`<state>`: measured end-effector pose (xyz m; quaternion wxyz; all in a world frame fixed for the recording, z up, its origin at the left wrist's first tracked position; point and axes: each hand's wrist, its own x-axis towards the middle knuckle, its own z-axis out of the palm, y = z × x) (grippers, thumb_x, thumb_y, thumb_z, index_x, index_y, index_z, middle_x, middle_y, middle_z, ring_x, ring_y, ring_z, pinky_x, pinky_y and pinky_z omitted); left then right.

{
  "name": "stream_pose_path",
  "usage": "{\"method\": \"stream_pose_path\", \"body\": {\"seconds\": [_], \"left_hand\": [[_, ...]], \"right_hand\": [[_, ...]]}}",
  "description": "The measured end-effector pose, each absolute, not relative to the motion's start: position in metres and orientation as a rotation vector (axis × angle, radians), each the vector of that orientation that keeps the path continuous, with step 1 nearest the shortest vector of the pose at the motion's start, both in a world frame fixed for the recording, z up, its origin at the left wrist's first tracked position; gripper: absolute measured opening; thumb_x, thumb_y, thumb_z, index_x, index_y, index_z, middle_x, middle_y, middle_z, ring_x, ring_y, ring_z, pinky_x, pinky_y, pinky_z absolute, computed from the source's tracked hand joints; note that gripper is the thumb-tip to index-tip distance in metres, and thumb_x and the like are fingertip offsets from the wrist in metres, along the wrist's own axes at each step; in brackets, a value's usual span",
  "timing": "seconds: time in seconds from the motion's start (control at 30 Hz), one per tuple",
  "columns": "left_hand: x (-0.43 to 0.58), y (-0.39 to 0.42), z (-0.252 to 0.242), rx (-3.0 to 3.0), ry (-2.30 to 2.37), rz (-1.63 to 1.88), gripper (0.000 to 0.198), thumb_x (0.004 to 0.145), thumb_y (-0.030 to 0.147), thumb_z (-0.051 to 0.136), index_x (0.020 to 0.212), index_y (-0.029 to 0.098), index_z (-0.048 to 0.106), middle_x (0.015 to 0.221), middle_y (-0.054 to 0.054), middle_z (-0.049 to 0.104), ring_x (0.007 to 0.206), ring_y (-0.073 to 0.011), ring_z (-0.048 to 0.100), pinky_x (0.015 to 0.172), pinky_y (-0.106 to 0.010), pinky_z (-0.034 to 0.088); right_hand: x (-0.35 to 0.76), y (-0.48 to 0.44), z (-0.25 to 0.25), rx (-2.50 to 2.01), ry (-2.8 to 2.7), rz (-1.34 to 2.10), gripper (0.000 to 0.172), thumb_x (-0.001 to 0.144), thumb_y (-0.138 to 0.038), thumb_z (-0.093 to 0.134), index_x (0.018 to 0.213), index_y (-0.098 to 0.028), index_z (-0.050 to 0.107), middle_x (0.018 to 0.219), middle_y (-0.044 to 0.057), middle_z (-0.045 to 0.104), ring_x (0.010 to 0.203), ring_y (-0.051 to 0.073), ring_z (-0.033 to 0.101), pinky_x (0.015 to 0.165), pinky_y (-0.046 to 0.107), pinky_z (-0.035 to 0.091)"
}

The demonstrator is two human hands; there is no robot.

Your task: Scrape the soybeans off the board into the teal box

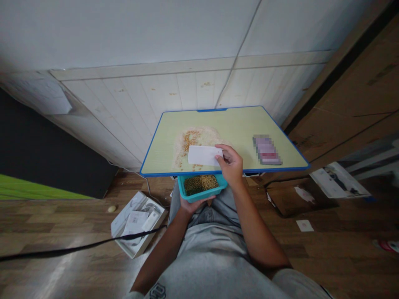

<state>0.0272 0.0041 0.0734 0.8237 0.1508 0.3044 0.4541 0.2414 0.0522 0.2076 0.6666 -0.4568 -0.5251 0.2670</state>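
Observation:
My right hand (231, 162) pinches the right end of a white card-like rectangle (202, 155), held low over the table's front half. Behind and beneath it, yellowish-brown beans (188, 139) lie scattered among a patch of fine pale grains (208, 133). Below the front edge, my left hand (197, 204) supports a turquoise plastic tub (204, 194) from underneath, its fingers mostly hidden by the tub. Inside the tub are dark green beans (193, 184) on the left and yellowish beans (209, 181) on the right.
The small table (238, 120) has a blue rim and stands against a white wall. A blurred-out phone-like rectangle (267, 150) lies at its right. On the floor sit an open white box (140, 224) at left and a brown cardboard box (291, 197) at right. A black strap (93, 244) crosses the lower left.

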Motion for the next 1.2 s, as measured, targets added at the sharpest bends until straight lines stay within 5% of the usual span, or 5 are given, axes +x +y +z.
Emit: {"method": "stream_pose_path", "body": {"seconds": [0.27, 0.43, 0.63, 0.97, 1.2], "left_hand": [[0.028, 0.004, 0.071, 0.319, 0.642, 0.965, 0.121, 0.090, 0.094, 0.094, 0.191, 0.033, 0.070, 0.206, -0.018, 0.060, 0.194, -0.0683, 0.045, 0.138, -0.099, 0.057], [0.029, 0.003, 0.078, 0.271, 0.680, 0.997, 0.107, 0.098, 0.089, 0.088, 0.187, 0.031, 0.075, 0.198, -0.022, 0.068, 0.188, -0.0671, 0.055, 0.134, -0.099, 0.060], [0.032, 0.002, 0.083, 0.255, 0.706, 1.033, 0.100, 0.089, 0.086, 0.097, 0.175, 0.037, 0.083, 0.192, -0.018, 0.075, 0.180, -0.0625, 0.067, 0.128, -0.086, 0.072], [0.028, 0.000, 0.085, 0.330, 0.654, 1.034, 0.088, 0.093, 0.093, 0.094, 0.159, 0.035, 0.091, 0.200, -0.014, 0.069, 0.184, -0.0671, 0.059, 0.137, -0.095, 0.060], [0.029, 0.005, 0.083, 0.209, 0.685, 1.068, 0.092, 0.080, 0.080, 0.106, 0.158, 0.034, 0.090, 0.185, -0.019, 0.081, 0.178, -0.0656, 0.067, 0.118, -0.088, 0.077]], "right_hand": [[0.240, 0.050, 0.209, -0.946, -1.188, 0.670, 0.036, 0.096, -0.038, 0.084, 0.128, -0.023, 0.093, 0.085, 0.000, 0.078, 0.074, 0.020, 0.068, 0.069, 0.032, 0.056], [0.242, 0.049, 0.205, -0.974, -1.199, 0.721, 0.035, 0.098, -0.041, 0.089, 0.129, -0.026, 0.093, 0.090, 0.002, 0.081, 0.079, 0.022, 0.071, 0.072, 0.032, 0.058], [0.244, 0.048, 0.200, -0.964, -1.217, 0.745, 0.034, 0.100, -0.042, 0.091, 0.130, -0.028, 0.093, 0.089, 0.002, 0.081, 0.077, 0.023, 0.068, 0.069, 0.033, 0.057], [0.244, 0.044, 0.201, -0.960, -1.233, 0.769, 0.034, 0.098, -0.043, 0.090, 0.128, -0.028, 0.093, 0.084, 0.001, 0.078, 0.074, 0.023, 0.067, 0.068, 0.034, 0.054], [0.237, 0.049, 0.204, -0.942, -1.177, 0.672, 0.034, 0.098, -0.041, 0.087, 0.128, -0.027, 0.092, 0.078, -0.002, 0.069, 0.069, 0.020, 0.059, 0.065, 0.031, 0.050]]}}
